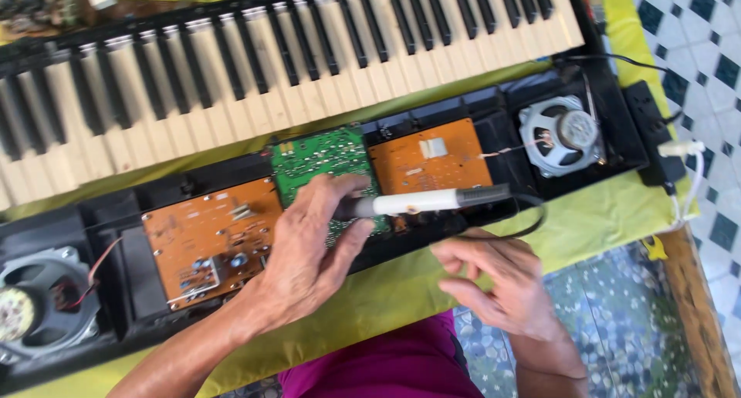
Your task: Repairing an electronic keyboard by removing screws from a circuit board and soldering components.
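My left hand (309, 247) grips the dark end of a soldering iron (421, 202) with a white handle. The iron lies across the opened black keyboard case (509, 112), over the green circuit board (320, 155). Its tip is hidden under my fingers. An orange circuit board (432, 159) sits right of the green one, and a second orange board (204, 236) lies left of my hand. My right hand (494, 282) rests at the case's front edge, fingers loosely apart and holding nothing, just below the iron's black cable (532, 220).
The keyboard's key bed (309, 66) lies behind the case on a yellow-green cloth (594, 220). Round grey speakers sit at the case's right end (559, 135) and left end (38, 301). A black power strip (652, 128) with a white plug is at the right edge.
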